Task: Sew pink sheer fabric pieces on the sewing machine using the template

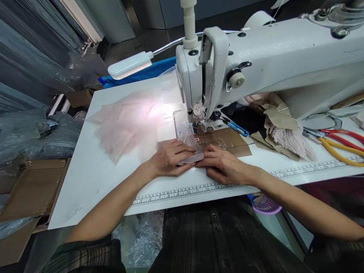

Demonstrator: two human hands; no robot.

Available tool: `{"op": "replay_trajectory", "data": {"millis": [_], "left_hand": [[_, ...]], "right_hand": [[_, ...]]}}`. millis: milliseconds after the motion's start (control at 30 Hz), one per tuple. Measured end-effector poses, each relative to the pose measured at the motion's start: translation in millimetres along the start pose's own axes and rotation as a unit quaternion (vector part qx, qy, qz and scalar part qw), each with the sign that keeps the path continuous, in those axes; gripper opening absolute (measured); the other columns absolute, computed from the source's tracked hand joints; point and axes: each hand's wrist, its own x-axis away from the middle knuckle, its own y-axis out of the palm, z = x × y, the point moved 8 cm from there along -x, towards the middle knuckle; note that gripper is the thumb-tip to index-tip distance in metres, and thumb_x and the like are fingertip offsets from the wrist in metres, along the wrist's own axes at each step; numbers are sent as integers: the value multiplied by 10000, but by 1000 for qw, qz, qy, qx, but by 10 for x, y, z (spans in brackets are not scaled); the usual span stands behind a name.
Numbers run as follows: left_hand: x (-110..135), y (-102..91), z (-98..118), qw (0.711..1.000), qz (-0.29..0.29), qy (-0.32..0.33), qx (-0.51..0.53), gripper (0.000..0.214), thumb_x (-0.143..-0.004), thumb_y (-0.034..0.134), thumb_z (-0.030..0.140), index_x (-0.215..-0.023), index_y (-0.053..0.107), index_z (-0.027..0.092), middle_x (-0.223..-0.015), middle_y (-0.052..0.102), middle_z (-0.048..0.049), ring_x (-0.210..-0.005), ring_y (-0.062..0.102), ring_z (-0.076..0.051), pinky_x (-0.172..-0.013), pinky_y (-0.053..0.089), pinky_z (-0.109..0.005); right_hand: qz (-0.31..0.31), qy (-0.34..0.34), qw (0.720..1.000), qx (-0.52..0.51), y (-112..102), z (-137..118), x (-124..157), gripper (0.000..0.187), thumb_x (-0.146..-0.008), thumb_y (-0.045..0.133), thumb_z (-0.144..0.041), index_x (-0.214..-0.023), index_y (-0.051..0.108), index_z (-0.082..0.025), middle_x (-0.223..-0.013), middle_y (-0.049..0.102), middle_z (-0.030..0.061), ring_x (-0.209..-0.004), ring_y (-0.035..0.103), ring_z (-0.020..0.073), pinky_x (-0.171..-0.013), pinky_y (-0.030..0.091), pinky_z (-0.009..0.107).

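Note:
A piece of sheer pale fabric (191, 146) lies in front of the sewing machine's needle area, with a folded edge toward me. My left hand (170, 157) is closed on its left side, the folded edge showing between fingers and thumb. At the right corner of that fold, my right hand (226, 165) pinches the fabric with its fingertips. Under the hands lies a brown, tape-covered plate (227, 141). Just beyond them stands the presser foot (196, 127) of the white sewing machine (256, 57); whether it touches the fabric I cannot tell.
Pale pink tulle (127, 125) spreads over the left of the white table (82, 182). Blue thread snips (236, 127), fabric scraps (284, 125) and red-and-yellow-handled scissors (341, 142) lie right. A lamp (131, 65) hangs above; a printed ruler (182, 194) runs along the front edge.

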Motion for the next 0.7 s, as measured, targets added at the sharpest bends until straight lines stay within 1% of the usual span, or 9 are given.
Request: {"op": "replay_trajectory", "data": {"millis": [67, 100, 167, 267, 333, 400, 467, 533, 700], "left_hand": [[6, 25, 9, 999, -29, 10, -26, 196, -873, 625, 332, -952, 660, 157, -999, 729, -79, -848, 675, -188, -712, 560, -348], [11, 28, 10, 999, -37, 11, -37, 192, -877, 620, 332, -944, 662, 157, -1011, 727, -81, -854, 671, -191, -717, 552, -351], [20, 27, 18, 998, -43, 17, -52, 178, -899, 589, 316, -952, 662, 162, -1042, 722, -84, -875, 664, -189, -734, 537, -353], [21, 18, 47, 996, -41, 26, -70, 176, -931, 540, 304, -960, 658, 177, -1057, 720, -77, -875, 656, -180, -743, 513, -352], [14, 14, 85, 996, -37, 30, -79, 172, -936, 531, 294, -935, 656, 176, -1018, 728, -65, -835, 649, -169, -726, 497, -340], [8, 17, 134, 995, -36, 39, -90, 171, -935, 533, 284, -900, 653, 167, -973, 733, -56, -787, 639, -159, -690, 480, -319], [7, 19, 181, 992, -32, 51, -108, 180, -935, 534, 282, -871, 649, 159, -950, 734, -57, -751, 629, -156, -650, 464, -303], [11, 16, 203, 990, -27, 60, -127, 183, -935, 531, 280, -866, 644, 154, -956, 734, -65, -741, 628, -159, -637, 461, -303], [24, -19, 150, 990, -10, 52, -132, 146, -906, 565, 273, -864, 626, 147, -965, 734, -78, -746, 646, -160, -653, 483, -317]], "right_hand": [[34, 11, 999, -27, -127, 84, 0, 325, -846, 460, -80, -1061, 685, -176, -1059, 665, 86, -993, 542, 246, -873, 494, 425], [55, 18, 998, -23, -190, 134, -5, 325, -853, 457, -86, -1073, 679, -174, -1079, 660, 89, -1016, 550, 242, -897, 491, 423], [81, 26, 996, 19, -272, 232, -26, 363, -871, 447, -102, -1172, 640, -163, -1160, 630, 107, -1071, 542, 248, -954, 469, 446], [64, 20, 992, 111, -252, 334, -80, 419, -897, 438, -144, -1296, 568, -148, -1211, 570, 147, -1116, 501, 278, -989, 446, 496], [47, 18, 987, 155, -207, 380, -106, 411, -902, 444, -163, -1293, 571, -152, -1165, 553, 156, -1095, 494, 286, -961, 468, 499], [46, 25, 983, 178, -186, 406, -115, 399, -900, 454, -168, -1280, 578, -164, -1135, 535, 152, -1070, 496, 283, -934, 489, 490], [52, 31, 981, 187, -177, 411, -116, 397, -897, 457, -161, -1274, 577, -174, -1130, 523, 146, -1055, 498, 280, -926, 495, 488], [58, 35, 979, 192, -173, 409, -115, 392, -894, 457, -151, -1266, 581, -160, -1126, 519, 152, -1051, 495, 285, -927, 494, 489], [81, 52, 983, 154, -210, 455, -89, 397, -933, 439, -174, -1311, 548, -119, -1151, 518, 169, -1078, 499, 279, -968, 475, 473]]}}
